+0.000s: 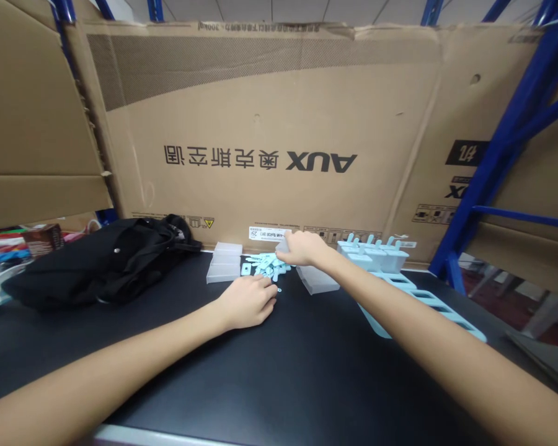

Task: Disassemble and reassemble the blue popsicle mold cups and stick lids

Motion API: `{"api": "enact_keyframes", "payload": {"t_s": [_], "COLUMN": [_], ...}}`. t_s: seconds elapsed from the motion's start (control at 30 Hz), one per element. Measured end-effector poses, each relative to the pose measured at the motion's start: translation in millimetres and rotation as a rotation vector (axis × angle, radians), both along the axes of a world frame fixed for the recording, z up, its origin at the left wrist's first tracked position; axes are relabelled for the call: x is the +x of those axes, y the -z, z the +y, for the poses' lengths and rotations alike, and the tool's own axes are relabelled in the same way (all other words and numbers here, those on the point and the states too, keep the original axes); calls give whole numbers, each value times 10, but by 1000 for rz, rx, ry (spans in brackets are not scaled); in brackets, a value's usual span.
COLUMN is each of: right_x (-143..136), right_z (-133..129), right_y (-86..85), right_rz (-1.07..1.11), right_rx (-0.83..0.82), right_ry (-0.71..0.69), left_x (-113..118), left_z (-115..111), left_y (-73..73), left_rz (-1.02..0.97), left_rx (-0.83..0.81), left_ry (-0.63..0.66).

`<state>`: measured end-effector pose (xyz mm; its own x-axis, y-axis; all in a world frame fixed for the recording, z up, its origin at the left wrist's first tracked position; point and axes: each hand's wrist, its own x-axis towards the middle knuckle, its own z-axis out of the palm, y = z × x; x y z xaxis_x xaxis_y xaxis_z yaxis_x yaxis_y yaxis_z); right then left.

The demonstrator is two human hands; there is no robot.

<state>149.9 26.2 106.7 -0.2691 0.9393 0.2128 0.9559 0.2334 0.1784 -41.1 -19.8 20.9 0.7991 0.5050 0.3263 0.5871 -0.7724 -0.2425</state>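
"Where are the light-blue sticks (270, 266) found?"
"They are heaped on the tabletop (302, 378), beside the curled left hand (249, 301); whether anything is gripped there cannot be told. A translucent plastic piece (282, 246) is pinched in the right hand (302, 249)."
"How should sticks be handled?"
"Probably light, stiff and slippery, each is best grasped across its middle."

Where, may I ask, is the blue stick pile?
In the head view, the blue stick pile lies near centre, beyond the left hand, between translucent containers.
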Motion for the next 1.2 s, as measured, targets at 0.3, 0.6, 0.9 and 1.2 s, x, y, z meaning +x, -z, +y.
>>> {"api": "enact_keyframes", "payload": {"t_s": [0.3,0.6,0.9,1.2], "right_x": [824,948,1031,1576], "right_z": [-1,473,367,-612], "right_y": [57,150,77,145], "right_rz": [39,95,226,570], "right_rx": [82,-73,-29,732], "right_ry": [-171,-232,-298,0], "left_x": [6,16,54,51], "left_z": [-6,15,41,13], "left_y": [22,16,41,41], "left_rz": [-58,-69,-137,-134], "left_rx": [-130,-170,-224,-173], "left_ry": [-19,-9,-11,116]}}
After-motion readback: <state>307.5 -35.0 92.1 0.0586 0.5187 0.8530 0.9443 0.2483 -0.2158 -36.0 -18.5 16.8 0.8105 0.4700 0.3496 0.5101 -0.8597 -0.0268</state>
